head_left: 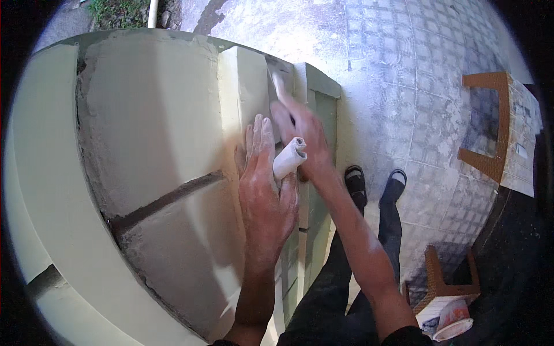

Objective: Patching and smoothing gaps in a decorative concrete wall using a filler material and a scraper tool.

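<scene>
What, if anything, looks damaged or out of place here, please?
A dark, ragged-edged strip interrupts the otherwise smooth pale surface beside the left hand; whether that is damage or a joint, I cannot tell. Whitish patches also smear the tiled floor, unevenly covering its pattern.

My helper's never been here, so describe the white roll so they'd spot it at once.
Start with the large pale surface filling the left side. Near its right-hand part is the person's left hand, fingers pointing away, with the white roll sticking up by its thumb. Unlike the flat faces around it, it's a short tube with a curled, open end.
</scene>
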Available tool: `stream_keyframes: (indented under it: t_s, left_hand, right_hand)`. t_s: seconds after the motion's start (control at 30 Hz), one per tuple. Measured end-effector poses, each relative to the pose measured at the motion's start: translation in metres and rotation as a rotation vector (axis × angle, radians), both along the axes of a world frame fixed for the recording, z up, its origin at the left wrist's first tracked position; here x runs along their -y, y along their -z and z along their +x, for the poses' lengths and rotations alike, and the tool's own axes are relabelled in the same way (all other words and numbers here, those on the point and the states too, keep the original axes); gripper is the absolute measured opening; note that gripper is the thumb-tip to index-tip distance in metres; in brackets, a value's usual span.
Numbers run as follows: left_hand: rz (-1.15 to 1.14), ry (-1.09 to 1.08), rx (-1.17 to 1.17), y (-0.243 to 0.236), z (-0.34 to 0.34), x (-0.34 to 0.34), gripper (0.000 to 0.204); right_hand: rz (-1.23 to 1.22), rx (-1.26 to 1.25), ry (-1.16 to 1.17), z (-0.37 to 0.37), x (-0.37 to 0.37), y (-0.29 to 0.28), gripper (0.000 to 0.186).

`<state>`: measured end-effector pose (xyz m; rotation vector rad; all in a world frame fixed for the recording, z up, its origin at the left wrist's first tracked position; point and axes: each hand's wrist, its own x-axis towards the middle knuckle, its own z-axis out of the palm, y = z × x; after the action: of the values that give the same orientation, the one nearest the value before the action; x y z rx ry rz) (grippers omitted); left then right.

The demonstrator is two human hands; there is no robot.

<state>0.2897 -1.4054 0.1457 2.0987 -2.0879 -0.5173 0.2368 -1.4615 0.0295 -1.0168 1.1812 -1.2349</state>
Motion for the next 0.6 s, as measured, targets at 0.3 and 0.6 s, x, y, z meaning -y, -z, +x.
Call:
stream_keyframes:
  t_s: [0.3,0.6]
  left_hand:
    - [-0.015,-0.007,-0.022,0.006,0.004,-0.007,0.068]
    - [-0.025,-0.001,-0.043,0.012,0.005,-0.008,0.067]
  right_hand:
    - [0.089,0.288,-0.091,0.012,-0.057,-0.013,0.063]
    - [0.022,-0.026,-0.036,0.005,0.029,0.002,0.053]
